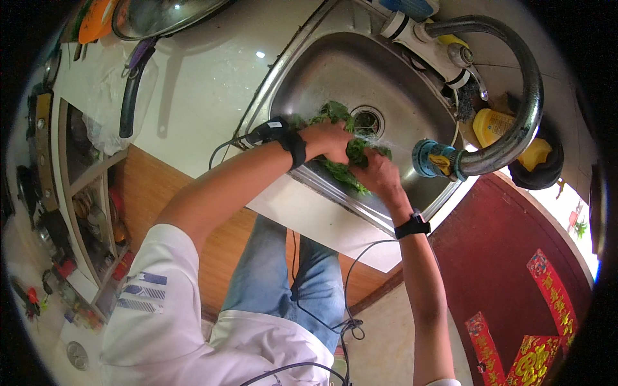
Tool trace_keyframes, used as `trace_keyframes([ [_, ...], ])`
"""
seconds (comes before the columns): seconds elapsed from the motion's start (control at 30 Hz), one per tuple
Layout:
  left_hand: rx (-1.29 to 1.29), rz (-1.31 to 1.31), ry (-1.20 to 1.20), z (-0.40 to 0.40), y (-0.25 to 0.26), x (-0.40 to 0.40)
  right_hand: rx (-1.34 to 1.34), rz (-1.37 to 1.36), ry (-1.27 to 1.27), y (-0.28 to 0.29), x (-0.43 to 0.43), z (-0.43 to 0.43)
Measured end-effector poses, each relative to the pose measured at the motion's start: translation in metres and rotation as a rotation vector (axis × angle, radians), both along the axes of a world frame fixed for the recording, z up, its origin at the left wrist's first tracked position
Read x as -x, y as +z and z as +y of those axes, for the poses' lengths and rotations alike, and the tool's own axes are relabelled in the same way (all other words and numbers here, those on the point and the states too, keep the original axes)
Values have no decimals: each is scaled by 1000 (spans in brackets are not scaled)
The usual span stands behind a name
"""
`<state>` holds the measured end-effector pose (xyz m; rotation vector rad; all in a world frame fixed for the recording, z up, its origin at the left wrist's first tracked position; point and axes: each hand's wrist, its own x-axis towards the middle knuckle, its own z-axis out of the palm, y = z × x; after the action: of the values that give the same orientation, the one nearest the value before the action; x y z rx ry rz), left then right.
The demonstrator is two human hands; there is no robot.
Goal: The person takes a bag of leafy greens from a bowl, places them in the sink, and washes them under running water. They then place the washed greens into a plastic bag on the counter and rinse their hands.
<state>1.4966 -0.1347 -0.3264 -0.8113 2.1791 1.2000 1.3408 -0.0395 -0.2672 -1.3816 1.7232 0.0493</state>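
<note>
Over the near part of a stainless steel sink (318, 72), my left hand (333, 140) and my right hand (376, 169) are close together, both gripping leafy greens (357, 152). More leaves show behind my left hand and below both hands, down to the near sink wall. Water sprays from the blue faucet head (426, 158) at the right towards my hands. Just beyond them lies the drain (368, 121), with some green bits in it. My fingertips are partly hidden by the leaves.
The curved metal faucet pipe (528, 87) arches at the right, by a yellow bottle (492, 126). A lidded pan with a black handle (133, 101) stands on the left counter. Black cables (347, 323) hang before my body. A red door (483, 227) is at the right.
</note>
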Motion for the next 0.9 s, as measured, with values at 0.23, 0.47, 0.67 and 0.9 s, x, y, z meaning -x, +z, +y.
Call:
trace_keyframes([
  [0.23, -66, -52, -137, 15, -5, 5, 135, 182, 232, -54, 19, -6],
  [0.47, -111, -52, -135, 13, -7, 0, 197, 125, 183, -53, 22, 23],
  [0.67, -139, -32, -89, 8, 15, -3, 4, 89, 245, -7, 13, 15],
  [0.9, 398, 137, -134, 14, -16, -3, 214, 371, 31, -52, 7, 29],
])
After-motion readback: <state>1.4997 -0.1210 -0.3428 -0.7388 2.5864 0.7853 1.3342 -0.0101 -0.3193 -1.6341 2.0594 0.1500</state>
